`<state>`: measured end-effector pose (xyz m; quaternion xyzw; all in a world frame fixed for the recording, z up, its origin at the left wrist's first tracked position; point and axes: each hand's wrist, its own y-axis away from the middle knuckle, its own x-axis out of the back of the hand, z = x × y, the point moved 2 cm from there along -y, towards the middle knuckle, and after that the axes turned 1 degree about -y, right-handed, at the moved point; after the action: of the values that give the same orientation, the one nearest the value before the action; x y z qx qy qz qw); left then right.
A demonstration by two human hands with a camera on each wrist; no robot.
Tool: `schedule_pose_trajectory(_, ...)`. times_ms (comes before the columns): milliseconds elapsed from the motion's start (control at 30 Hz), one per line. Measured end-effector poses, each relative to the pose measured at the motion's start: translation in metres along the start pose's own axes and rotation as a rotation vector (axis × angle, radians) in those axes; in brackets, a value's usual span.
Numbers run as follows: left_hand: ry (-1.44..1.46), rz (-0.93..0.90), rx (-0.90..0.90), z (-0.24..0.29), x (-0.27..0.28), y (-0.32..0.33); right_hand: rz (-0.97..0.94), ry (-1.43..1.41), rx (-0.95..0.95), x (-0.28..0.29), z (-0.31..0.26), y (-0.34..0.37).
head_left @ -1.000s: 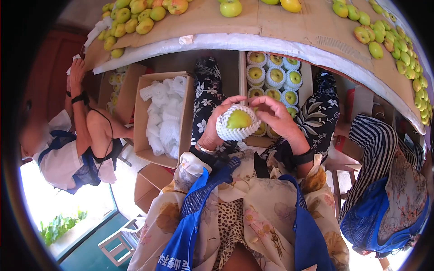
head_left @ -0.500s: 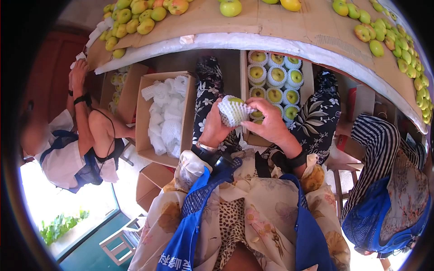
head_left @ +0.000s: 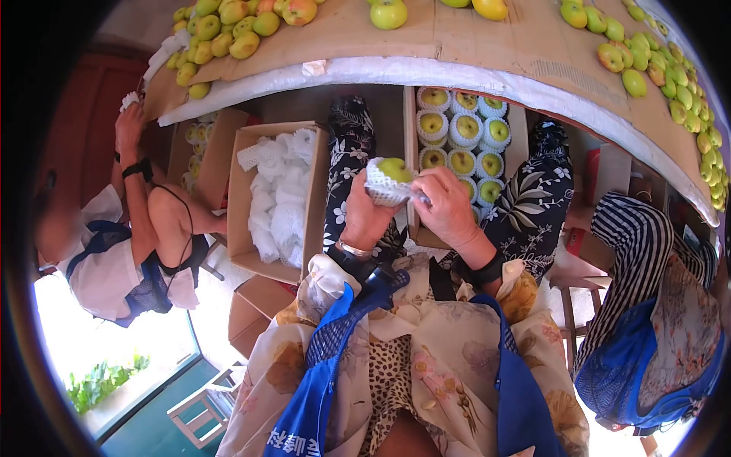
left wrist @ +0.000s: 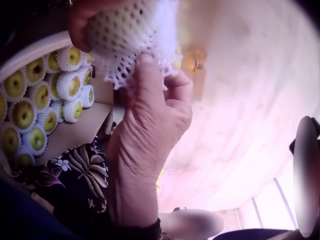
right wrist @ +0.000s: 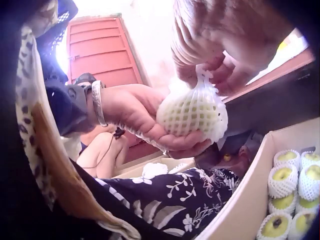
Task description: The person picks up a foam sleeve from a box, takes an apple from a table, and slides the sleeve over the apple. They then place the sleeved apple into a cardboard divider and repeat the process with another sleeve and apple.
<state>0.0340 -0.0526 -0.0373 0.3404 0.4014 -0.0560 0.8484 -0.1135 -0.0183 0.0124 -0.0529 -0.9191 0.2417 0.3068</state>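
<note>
Above the lap, my left hand (head_left: 365,218) holds a green apple (head_left: 395,169) in a white foam net (head_left: 378,186). In the right wrist view the left hand's fingers (right wrist: 187,141) curl under the netted apple, palm upward. My right hand (head_left: 448,207) pinches the gathered edge of the net on the apple's right side. From the left wrist, the right hand (left wrist: 150,120) shows with its thumb on the flared net edge; only a little of the left hand is visible at the top left. Part of the apple is bare in the head view.
An open carton of netted apples (head_left: 463,129) stands between the knees. To its left is a carton (head_left: 237,190) of foam nets (head_left: 278,190). Loose apples (head_left: 221,34) lie on the cardboard-topped table (head_left: 434,46) ahead. People sit at left and right.
The apple has turned in the left hand and moved slightly up. My right hand, earlier with fingers spread beside the apple, now pinches the net's edge, which is drawn out to the right.
</note>
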Motion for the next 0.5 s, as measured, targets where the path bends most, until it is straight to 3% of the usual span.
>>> schedule_pose_trajectory(33, 0.082, -0.072, -0.010, -0.001, 0.003, -0.004, 0.042, 0.005, 0.029, 0.001, -0.003, 0.001)
schedule_pose_trajectory(67, -0.020, -0.067, -0.152, -0.001, 0.007, -0.007, 0.041, 0.007, 0.028, 0.003, -0.005, 0.004)
schedule_pose_trajectory(167, 0.130, -0.083, -0.094, 0.016, -0.016, 0.005, 0.000, -0.137, 0.072, 0.005, -0.010, 0.011)
schedule_pose_trajectory(233, 0.184, -0.122, -0.102, 0.019, -0.016, 0.008, -0.071, -0.246, -0.387, 0.011, 0.006, 0.020)
schedule_pose_trajectory(267, 0.147, -0.148, -0.107, 0.019, -0.017, 0.008, -0.104, -0.331, -0.509, 0.010, 0.015, 0.025)
schedule_pose_trajectory(300, 0.109, -0.177, -0.108, 0.020, -0.019, 0.008, -0.100, -0.328, -0.512, 0.011, 0.012, 0.020)
schedule_pose_trajectory(367, 0.083, -0.146, -0.089, 0.016, -0.025, 0.011, 0.097, -0.466, -0.328, 0.015, 0.001, 0.009)
schedule_pose_trajectory(400, 0.058, -0.114, -0.079, 0.014, -0.027, 0.012, 0.006, -0.395, -0.307, 0.010, 0.004, 0.010)
schedule_pose_trajectory(500, 0.010, -0.105, -0.036, 0.005, -0.029, 0.012, 0.003, -0.471, -0.350, -0.011, 0.003, 0.010)
